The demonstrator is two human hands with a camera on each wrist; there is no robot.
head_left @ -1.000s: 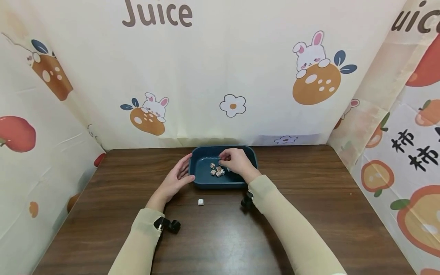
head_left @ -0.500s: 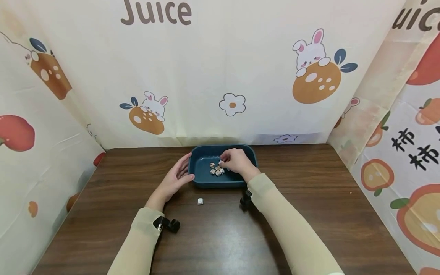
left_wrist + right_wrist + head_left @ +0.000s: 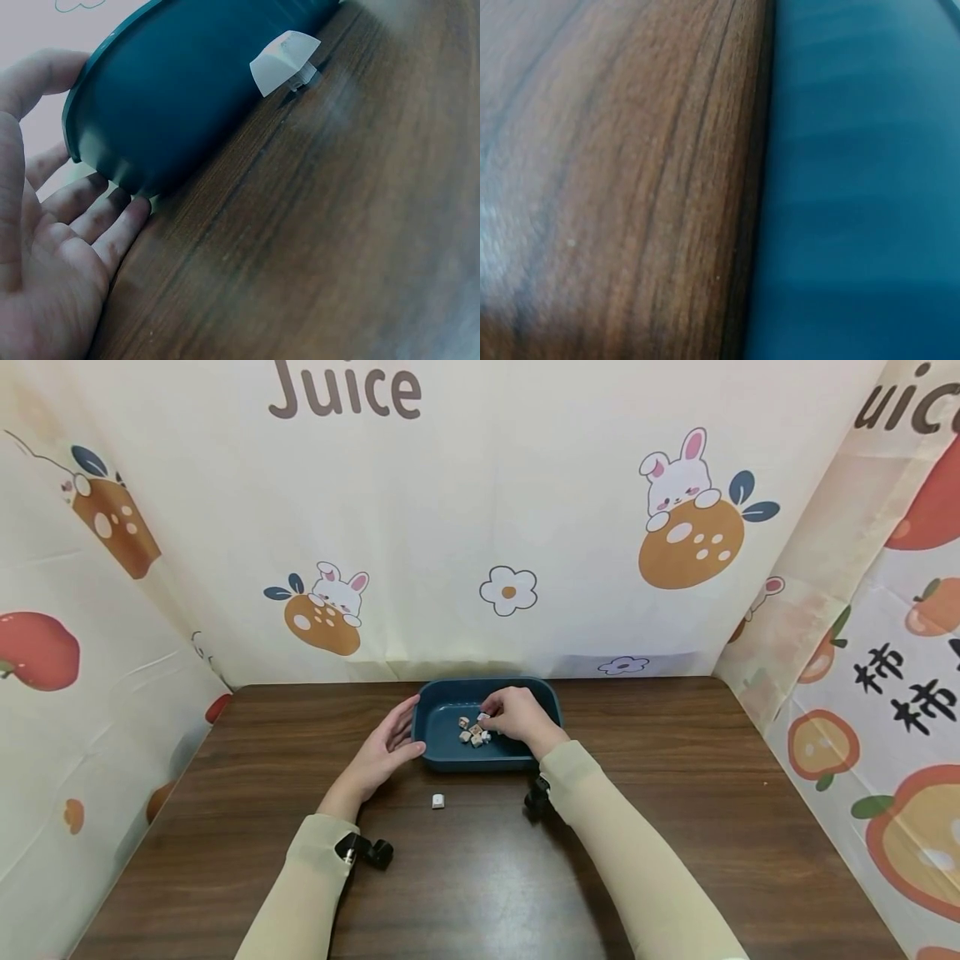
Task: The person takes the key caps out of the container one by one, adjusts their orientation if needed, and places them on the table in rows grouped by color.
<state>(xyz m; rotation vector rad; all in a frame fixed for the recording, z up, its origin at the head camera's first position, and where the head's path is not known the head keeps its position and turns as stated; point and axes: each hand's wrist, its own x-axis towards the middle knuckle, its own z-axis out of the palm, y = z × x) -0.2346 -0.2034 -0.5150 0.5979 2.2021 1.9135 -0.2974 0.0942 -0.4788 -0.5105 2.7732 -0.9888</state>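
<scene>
A dark blue tray (image 3: 450, 765) stands at the table's far edge with several small beige and white keycaps (image 3: 476, 740) inside. My left hand (image 3: 381, 752) rests its loosely spread fingers against the tray's left end; in the left wrist view its fingertips (image 3: 136, 207) touch the outer wall. Over the inside of the tray, my right hand (image 3: 519, 717) pinches a small whitish keycap (image 3: 483, 717) between thumb and fingers, which partly hide it. A single white keycap (image 3: 438, 801) lies on the table in front of the tray. The right wrist view does not show the hand.
The brown wooden table (image 3: 480, 877) reaches toward me. A printed cloth (image 3: 420, 527) hangs right behind the tray, with more cloth at both sides. Each sleeve carries a small black wrist camera (image 3: 381, 854).
The right hand's fingertips have shifted slightly to the right within the tray, and a whitish keycap now shows between them. The left hand, the tray and the keycap on the table stay put.
</scene>
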